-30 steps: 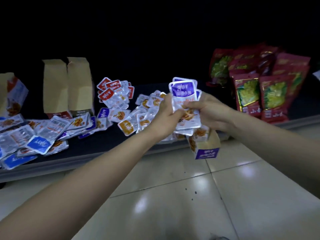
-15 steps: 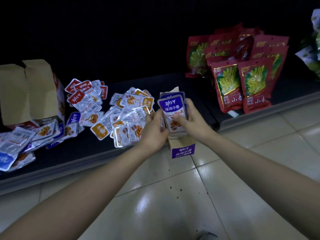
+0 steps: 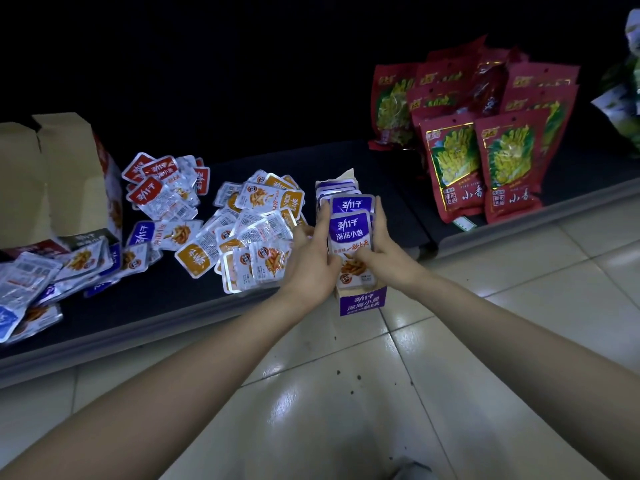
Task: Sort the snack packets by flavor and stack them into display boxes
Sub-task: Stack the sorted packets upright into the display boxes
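A small purple display box [image 3: 362, 303] stands at the front edge of the dark shelf [image 3: 145, 306], with several purple packets standing in it. My left hand [image 3: 311, 265] and my right hand [image 3: 384, 251] hold a stack of purple packets [image 3: 350, 233] from both sides, its lower end inside the box. Left of the box lie loose orange packets [image 3: 256, 233]. Red packets [image 3: 159, 185] form a heap farther left. Blue packets [image 3: 24, 299] are spread at the far left.
A tan cardboard box [image 3: 52, 174] with open flaps stands at the back left. Large red snack bags [image 3: 481, 140] stand upright on the shelf to the right. Pale glossy floor tiles [image 3: 346, 393] lie below the shelf edge.
Both hands have lowered the purple packet stack from above the shelf down into the purple box. The view has shifted right and closer.
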